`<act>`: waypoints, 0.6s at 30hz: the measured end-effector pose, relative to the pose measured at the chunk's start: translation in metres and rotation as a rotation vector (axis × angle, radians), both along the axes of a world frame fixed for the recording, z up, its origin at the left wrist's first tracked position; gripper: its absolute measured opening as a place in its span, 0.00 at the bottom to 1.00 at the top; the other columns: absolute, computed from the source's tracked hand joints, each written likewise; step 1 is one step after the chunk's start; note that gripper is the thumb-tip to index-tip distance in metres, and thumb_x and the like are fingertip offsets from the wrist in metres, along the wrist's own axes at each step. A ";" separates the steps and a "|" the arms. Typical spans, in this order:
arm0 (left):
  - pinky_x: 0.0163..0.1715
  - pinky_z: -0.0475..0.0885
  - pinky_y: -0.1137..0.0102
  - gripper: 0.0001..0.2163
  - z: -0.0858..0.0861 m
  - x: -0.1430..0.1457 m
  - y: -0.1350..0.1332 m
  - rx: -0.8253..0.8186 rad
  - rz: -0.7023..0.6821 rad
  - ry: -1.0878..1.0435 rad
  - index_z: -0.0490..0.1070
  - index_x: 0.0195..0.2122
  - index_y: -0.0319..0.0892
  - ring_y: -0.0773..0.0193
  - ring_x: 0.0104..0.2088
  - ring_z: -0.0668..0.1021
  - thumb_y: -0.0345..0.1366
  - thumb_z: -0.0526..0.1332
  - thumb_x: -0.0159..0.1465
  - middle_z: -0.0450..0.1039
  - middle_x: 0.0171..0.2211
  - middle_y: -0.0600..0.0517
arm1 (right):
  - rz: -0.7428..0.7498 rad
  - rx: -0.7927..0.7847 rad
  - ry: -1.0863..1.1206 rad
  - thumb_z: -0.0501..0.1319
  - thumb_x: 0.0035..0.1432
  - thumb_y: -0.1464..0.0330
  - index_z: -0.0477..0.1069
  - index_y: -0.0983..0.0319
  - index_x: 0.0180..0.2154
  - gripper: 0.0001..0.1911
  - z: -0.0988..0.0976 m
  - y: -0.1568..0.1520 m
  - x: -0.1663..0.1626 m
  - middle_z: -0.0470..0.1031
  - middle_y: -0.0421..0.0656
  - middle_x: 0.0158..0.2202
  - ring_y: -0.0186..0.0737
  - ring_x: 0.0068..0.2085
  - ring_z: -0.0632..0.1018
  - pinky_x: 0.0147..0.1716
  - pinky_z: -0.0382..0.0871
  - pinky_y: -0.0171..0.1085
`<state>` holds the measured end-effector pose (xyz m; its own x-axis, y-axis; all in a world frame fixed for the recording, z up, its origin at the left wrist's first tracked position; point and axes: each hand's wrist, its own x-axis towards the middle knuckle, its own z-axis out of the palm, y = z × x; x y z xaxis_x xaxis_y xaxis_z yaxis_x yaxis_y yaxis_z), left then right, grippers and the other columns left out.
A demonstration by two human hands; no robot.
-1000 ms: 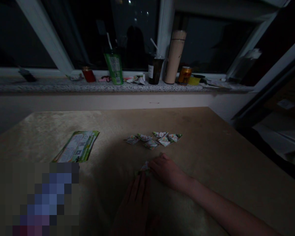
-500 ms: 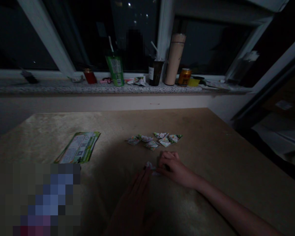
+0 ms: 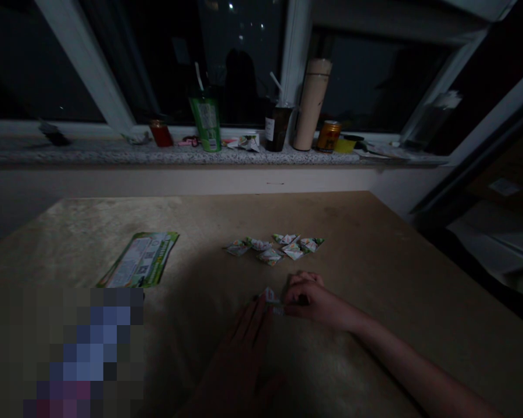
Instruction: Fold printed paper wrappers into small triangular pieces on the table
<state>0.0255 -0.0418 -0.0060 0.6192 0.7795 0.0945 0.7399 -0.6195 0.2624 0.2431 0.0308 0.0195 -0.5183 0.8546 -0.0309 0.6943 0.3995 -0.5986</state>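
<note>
A small piece of patterned paper (image 3: 269, 295) lies on the tabletop (image 3: 353, 371) between my two hands. My left hand (image 3: 242, 342) is stretched out flat, its fingertips resting on the paper's left part. From the right, my right hand (image 3: 307, 296) has curled fingers, with thumb and forefinger pinched at the paper's right edge. The pinch itself is partly hidden and dim. Beyond the hands sits a cluster of several small folded paper shapes (image 3: 270, 256), printed in white, green and orange.
Flat green-and-white printed packets (image 3: 142, 261) lie at left; a blurred-out patch covers the area below. Along the granite windowsill (image 3: 239, 157) stand a green cup (image 3: 207, 122), a dark cup (image 3: 275, 130), a tall pinkish flask (image 3: 312, 107), a gold can (image 3: 329, 136) and a red jar (image 3: 161, 133).
My right hand has shifted slightly right and down. More of the paper's top point shows between the hands. My left hand stays flat in nearly the same place.
</note>
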 end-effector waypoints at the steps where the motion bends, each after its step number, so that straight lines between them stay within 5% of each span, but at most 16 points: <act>1: 0.58 0.57 0.54 0.40 0.001 0.000 0.000 0.003 0.000 -0.001 0.38 0.66 0.39 0.47 0.64 0.48 0.40 0.61 0.58 0.36 0.66 0.43 | 0.002 -0.005 -0.002 0.63 0.56 0.68 0.75 0.57 0.31 0.03 0.000 0.000 0.000 0.72 0.36 0.33 0.37 0.43 0.70 0.47 0.51 0.41; 9: 0.58 0.57 0.53 0.40 0.003 0.000 0.002 -0.001 -0.023 -0.022 0.36 0.66 0.39 0.47 0.64 0.49 0.40 0.59 0.59 0.36 0.66 0.43 | -0.011 0.006 -0.028 0.58 0.60 0.70 0.72 0.60 0.28 0.08 0.003 -0.003 -0.004 0.70 0.37 0.33 0.37 0.42 0.68 0.46 0.51 0.42; 18: 0.59 0.56 0.56 0.41 0.003 -0.001 0.002 -0.031 -0.001 0.002 0.35 0.66 0.37 0.50 0.64 0.48 0.40 0.60 0.58 0.37 0.67 0.44 | 0.027 0.412 -0.153 0.54 0.62 0.71 0.65 0.61 0.36 0.03 -0.017 -0.021 -0.003 0.67 0.43 0.37 0.41 0.44 0.66 0.53 0.52 0.46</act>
<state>0.0246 -0.0394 -0.0026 0.6198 0.7817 0.0690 0.7402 -0.6116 0.2796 0.2404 0.0096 0.0027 -0.5565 0.7980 0.2312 0.7488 0.6023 -0.2766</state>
